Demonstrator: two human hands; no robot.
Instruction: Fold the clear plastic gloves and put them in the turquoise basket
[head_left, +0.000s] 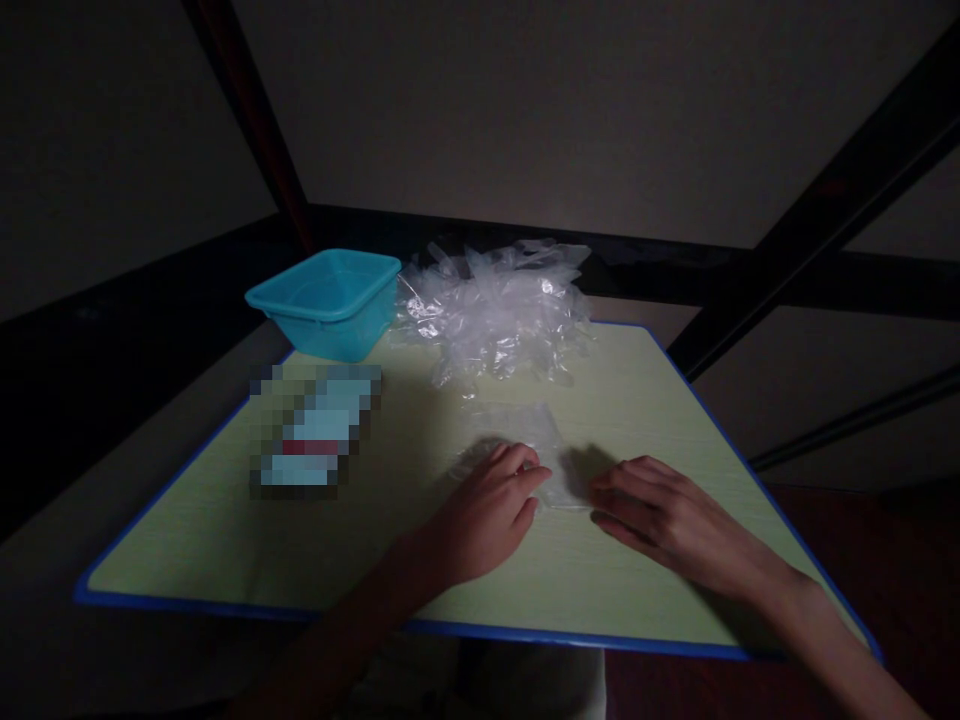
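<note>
Head-worn view, forward and down

Pale, plain wall (pixel 510 120) rising dimly beyond the hands. Crossed by dark beams (pixel 825 200), ahead and rightward. Beneath both hands, light green tabletop (pixel 300 560), edged blue. Reddish floor (pixel 862 540) to the right, perhaps carpeted; too dim to tell.
</note>
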